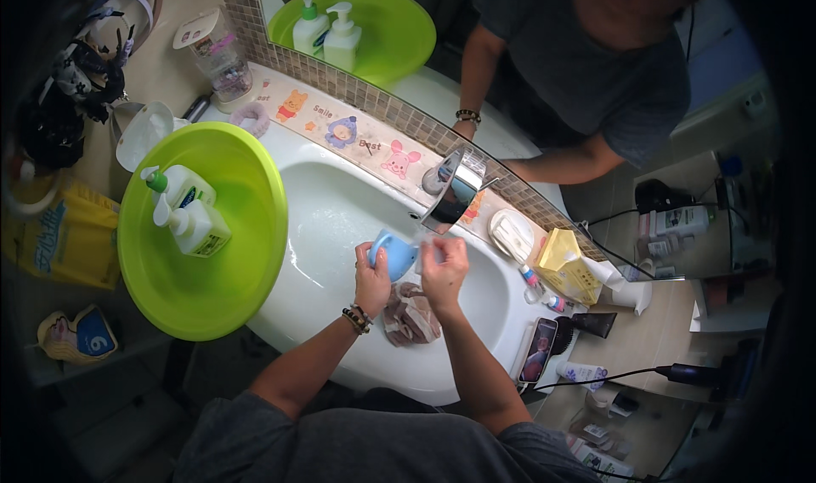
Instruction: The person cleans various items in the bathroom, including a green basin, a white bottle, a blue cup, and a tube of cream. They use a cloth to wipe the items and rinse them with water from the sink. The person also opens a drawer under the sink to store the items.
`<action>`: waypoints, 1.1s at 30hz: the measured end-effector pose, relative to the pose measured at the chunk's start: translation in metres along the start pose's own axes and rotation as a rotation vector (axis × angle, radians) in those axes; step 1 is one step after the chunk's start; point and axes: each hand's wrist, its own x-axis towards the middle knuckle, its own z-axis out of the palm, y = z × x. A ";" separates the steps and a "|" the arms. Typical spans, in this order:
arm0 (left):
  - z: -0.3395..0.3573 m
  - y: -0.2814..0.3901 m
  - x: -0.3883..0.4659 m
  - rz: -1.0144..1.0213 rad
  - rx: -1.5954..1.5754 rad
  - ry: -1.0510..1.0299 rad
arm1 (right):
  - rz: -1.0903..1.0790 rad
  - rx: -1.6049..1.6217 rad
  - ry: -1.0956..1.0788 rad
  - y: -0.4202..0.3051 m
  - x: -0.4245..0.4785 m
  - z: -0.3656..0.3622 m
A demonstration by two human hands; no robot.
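My left hand grips a light-blue plastic cup by its side, over the white washbasin. Close by on the right, my right hand has its fingers curled around a small pale thing; blur hides what it is. Both hands are just in front of the chrome faucet. Beneath them, a crumpled brownish cloth lies against the basin's near side. Water stands or runs in the bowl; glare makes its level hard to tell.
A green plastic tub with two pump bottles overlaps the basin's left rim. On the right ledge are a phone, a hairbrush, tubes and a yellow tissue pack. A mirror rises behind the faucet.
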 end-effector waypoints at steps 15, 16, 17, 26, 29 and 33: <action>-0.005 0.002 0.007 -0.794 -1.125 -0.525 | -0.169 0.060 -0.118 -0.005 -0.027 0.003; -0.003 -0.007 0.012 -0.748 -1.157 -0.558 | -0.238 0.076 -0.190 -0.008 -0.036 0.002; -0.003 -0.015 0.012 -0.741 -1.148 -0.550 | -0.249 0.056 -0.164 -0.008 -0.033 0.004; -0.024 -0.016 0.018 -1.305 -1.301 -0.733 | 0.404 0.628 -0.441 0.040 0.010 0.011; -0.026 -0.027 0.023 -1.199 -0.980 -0.727 | 0.339 0.598 -0.508 0.037 0.010 0.013; -0.025 0.032 0.028 -0.755 -0.386 -0.638 | 0.324 0.303 -0.503 0.040 0.011 0.011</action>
